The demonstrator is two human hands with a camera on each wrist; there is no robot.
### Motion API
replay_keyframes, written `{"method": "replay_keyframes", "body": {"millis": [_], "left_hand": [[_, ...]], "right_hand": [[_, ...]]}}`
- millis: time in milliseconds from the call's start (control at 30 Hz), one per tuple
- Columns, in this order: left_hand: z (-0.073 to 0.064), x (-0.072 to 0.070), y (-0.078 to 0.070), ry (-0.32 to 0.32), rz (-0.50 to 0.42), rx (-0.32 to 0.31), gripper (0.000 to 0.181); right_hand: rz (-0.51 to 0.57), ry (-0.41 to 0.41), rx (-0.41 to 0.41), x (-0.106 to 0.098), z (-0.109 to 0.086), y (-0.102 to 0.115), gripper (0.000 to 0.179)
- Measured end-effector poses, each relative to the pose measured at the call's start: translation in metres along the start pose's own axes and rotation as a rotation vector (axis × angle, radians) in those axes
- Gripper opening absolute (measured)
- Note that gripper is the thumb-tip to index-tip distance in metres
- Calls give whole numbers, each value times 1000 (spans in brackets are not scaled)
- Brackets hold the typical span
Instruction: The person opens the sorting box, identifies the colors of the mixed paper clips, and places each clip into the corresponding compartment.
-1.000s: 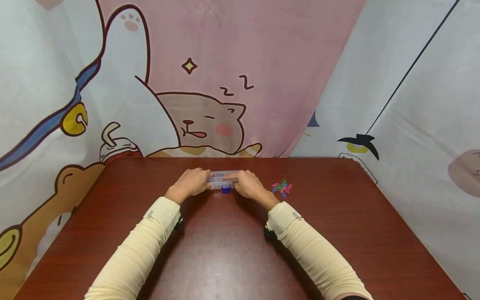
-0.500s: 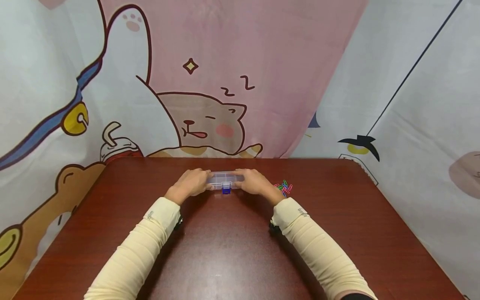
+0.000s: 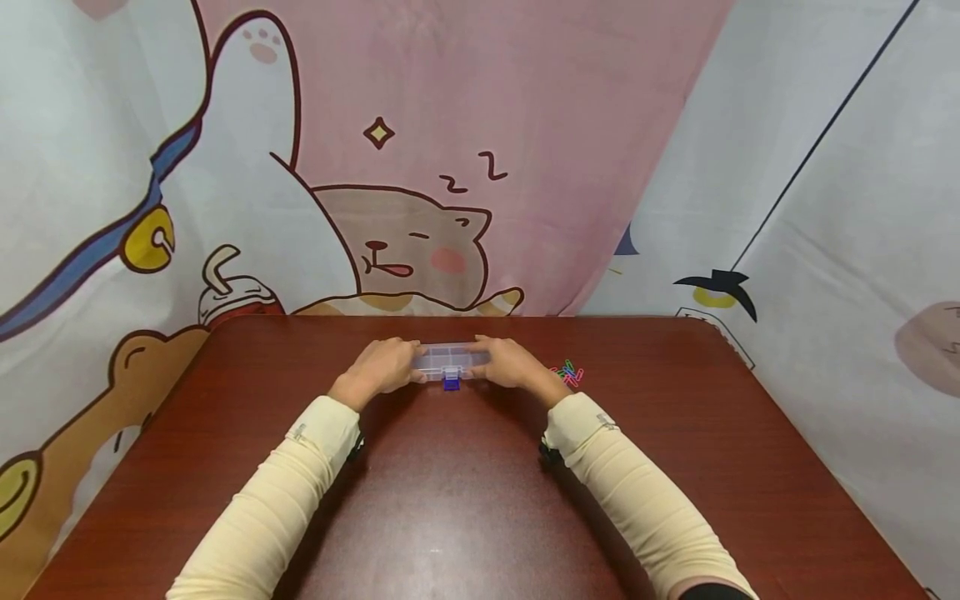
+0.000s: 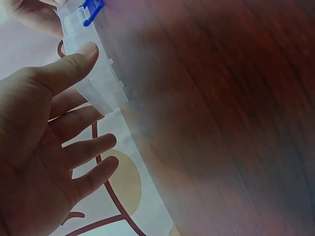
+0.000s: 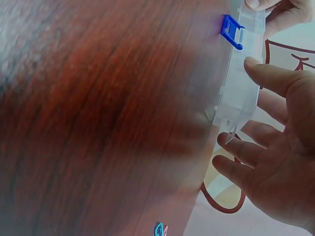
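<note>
We see a clear plastic box [image 3: 444,357], shallow and oblong, near the far edge of the table [image 3: 442,500] with one long side facing us. Divider lines show through its top. A blue latch [image 3: 451,385] juts out from the middle of the near side, not flat against it. Our left grip [image 3: 382,365] and right grip [image 3: 512,363] pinch the box's opposite ends.

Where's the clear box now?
In the head view, the clear box is between left hand and right hand, near the far edge of the table, left of the paper clips.
</note>
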State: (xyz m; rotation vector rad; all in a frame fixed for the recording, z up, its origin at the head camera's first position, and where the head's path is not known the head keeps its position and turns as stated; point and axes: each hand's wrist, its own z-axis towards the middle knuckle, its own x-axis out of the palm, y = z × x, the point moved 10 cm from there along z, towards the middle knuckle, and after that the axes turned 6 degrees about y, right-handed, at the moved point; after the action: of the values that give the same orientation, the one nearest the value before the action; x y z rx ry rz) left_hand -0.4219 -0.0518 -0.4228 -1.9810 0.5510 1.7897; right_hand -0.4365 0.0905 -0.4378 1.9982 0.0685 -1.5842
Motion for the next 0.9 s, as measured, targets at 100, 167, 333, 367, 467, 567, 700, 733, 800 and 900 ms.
{"method": "replay_keyframes", "body": {"millis": [100, 167, 333, 367, 467, 567, 700, 733, 800, 900], "left_hand": [[0, -1, -1, -16, 0, 8, 54], [0, -2, -1, -24, -4, 12, 53], [-1, -4, -3, -52, -7, 20, 50], [-1, -3, -3, -58, -6, 23, 49], [-1, -2, -4, -61, 1, 32, 49], [-1, 1, -5, -42, 11, 32, 53], [-1, 3, -4, -45, 25, 42, 55], [-1, 3, -5, -55, 31, 48, 54], [-1, 3, -5, -74, 41, 57, 50], [-1, 2, -6, -98, 54, 62, 47]], "right_hand": [[-6, 5, 5, 0, 0, 0, 54], [-10, 6, 6, -1, -1, 1, 55], [-25, 0, 6, -3, -3, 3, 54], [-30, -1, 6, -3, -3, 3, 55], [-54, 3, 15, -1, -4, 3, 57], [-82, 3, 28, 1, -5, 2, 60], [-104, 1, 33, 3, -6, 1, 60], [-108, 1, 36, 3, -6, 1, 60], [-114, 5, 39, 4, -6, 1, 60], [-125, 6, 45, 3, -6, 1, 58]]}}
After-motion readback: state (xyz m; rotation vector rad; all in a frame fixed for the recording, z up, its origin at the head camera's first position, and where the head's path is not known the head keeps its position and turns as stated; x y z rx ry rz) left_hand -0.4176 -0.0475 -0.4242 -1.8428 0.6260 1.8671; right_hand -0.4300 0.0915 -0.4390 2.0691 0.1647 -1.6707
